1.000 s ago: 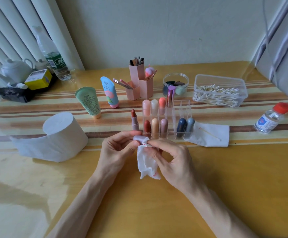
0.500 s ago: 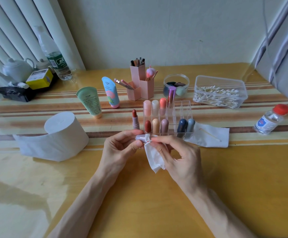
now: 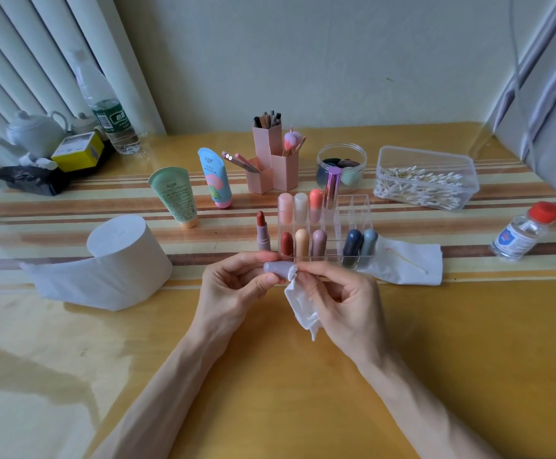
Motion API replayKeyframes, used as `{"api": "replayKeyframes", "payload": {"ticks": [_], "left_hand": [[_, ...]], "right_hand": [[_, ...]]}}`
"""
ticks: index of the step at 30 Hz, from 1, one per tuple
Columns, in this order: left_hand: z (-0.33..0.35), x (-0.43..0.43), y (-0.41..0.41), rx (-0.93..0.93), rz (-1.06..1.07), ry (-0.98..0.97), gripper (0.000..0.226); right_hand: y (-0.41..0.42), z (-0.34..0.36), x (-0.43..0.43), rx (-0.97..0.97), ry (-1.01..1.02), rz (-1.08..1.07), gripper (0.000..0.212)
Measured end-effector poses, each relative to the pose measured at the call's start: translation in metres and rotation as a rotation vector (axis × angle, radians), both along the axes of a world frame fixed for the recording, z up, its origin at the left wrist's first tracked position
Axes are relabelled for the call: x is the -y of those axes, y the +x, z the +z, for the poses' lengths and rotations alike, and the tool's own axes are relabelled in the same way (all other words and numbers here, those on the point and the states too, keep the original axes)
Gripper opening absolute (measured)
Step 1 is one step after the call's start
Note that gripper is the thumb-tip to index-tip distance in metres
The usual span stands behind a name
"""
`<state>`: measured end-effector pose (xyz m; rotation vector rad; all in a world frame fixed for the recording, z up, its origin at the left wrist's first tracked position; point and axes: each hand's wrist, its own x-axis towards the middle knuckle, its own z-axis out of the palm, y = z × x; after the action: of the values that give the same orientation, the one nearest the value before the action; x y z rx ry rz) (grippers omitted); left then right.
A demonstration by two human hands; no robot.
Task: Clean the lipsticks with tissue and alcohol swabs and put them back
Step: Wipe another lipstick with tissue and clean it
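The left hand (image 3: pixel 233 289) held a lilac lipstick casing (image 3: pixel 276 269) level above the near part of the desk (image 3: pixel 468 359), just in front of the clear organizer (image 3: pixel 353 210). Its fingers (image 3: pixel 253 258) and thumb were curled narrowly and pinched the casing's left end. The right hand (image 3: pixel 346 303) pinched a white tissue (image 3: pixel 303 309) against the casing's right end, fingers curled around it, and the loose part of the tissue hung below the palm. An uncapped red lipstick (image 3: pixel 262 231) stood upright on the desk, just beside the organizer's left wall. Capped lipsticks stood in the organizer's compartments. A tissue roll (image 3: pixel 127 256) sat to the left. A flat tissue sheet (image 3: pixel 412 260) carrying one swab lay to the right of the organizer. The alcohol bottle (image 3: pixel 521 233) stood at the far right, and the swab box (image 3: pixel 425 177) sat behind the organizer to its right.
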<state>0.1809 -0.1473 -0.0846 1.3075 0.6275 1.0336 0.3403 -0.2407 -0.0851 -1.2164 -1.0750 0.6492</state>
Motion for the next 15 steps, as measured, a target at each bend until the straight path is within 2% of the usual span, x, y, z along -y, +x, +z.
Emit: {"api": "replayKeyframes", "payload": {"ticks": [4, 10, 15], "left_hand": [[0.0001, 0.0004, 0.0023, -0.018, -0.004, 0.020, 0.029], [-0.0031, -0.0008, -0.0005, -0.052, -0.023, 0.067, 0.029], [-0.0013, -0.0014, 0.0005, -0.055, 0.044, 0.075, 0.029]], "right_hand": [[0.0009, 0.0033, 0.0015, -0.145, -0.013, -0.001, 0.016], [0.0059, 0.0001, -0.0008, -0.180, -0.142, -0.023, 0.009], [0.0040, 0.0044, -0.0005, -0.222, -0.074, 0.020, 0.010]]}}
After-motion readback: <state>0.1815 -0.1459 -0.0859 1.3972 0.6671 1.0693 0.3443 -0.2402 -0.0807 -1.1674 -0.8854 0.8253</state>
